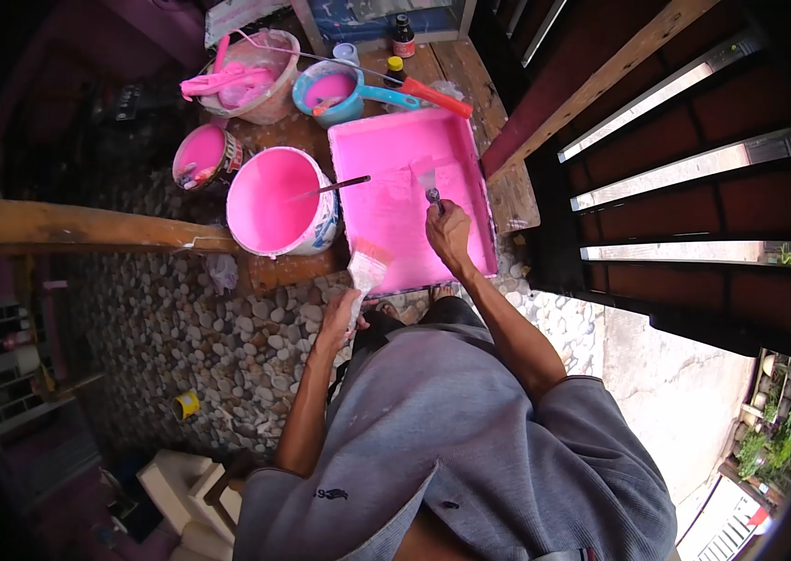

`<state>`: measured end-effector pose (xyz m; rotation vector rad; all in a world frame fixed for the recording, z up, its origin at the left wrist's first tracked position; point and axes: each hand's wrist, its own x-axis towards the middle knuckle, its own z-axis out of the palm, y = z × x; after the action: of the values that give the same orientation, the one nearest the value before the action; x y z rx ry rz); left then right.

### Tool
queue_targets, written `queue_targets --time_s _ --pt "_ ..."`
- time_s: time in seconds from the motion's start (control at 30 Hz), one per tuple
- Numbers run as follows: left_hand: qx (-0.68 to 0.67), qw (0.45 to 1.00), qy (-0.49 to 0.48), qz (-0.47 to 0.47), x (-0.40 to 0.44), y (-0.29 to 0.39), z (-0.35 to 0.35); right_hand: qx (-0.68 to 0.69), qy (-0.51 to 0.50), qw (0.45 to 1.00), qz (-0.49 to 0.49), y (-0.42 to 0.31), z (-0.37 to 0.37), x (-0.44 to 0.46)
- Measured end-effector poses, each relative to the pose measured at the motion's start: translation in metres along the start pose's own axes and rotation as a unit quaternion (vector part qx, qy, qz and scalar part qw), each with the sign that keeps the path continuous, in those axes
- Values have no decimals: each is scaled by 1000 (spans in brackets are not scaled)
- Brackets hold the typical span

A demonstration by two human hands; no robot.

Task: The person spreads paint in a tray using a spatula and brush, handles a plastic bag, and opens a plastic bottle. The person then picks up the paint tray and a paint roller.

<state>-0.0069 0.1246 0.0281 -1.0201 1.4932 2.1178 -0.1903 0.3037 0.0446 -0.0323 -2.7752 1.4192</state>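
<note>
Pebbled floor [218, 341] lies near; right hand [450, 231] grips scraper [426, 179], best held low against paint tray [391, 220]; left hand [336, 323] clasps paintbrush [368, 271].

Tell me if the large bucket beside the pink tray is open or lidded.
Open: no lid covers the bucket; its pink inside shows, and a thin stick crosses its rim toward the tray.

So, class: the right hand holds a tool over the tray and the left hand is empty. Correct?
No, the left hand isn't empty: the head view shows it holding a brush. The right hand does hold a tool over the tray.
</note>
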Motion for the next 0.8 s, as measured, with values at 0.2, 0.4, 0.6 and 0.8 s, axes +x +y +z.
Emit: queue_targets --time_s 0.2,0.4,0.6,0.8 --pt "12 1000 15 6 1 -1 -2 108 -100 989 -19 -21 24 -19" --pt "-27 1000 -5 5 10 -12 -7 12 -66 994 -83 9 18 -13" --pt "-41 999 -16 -2 20 -23 -12 30 -29 998 -46 43 -3 -18" --pt "-43 999 -20 -6 25 -27 -12 -87 -17 991 -101 74 -6 -32"
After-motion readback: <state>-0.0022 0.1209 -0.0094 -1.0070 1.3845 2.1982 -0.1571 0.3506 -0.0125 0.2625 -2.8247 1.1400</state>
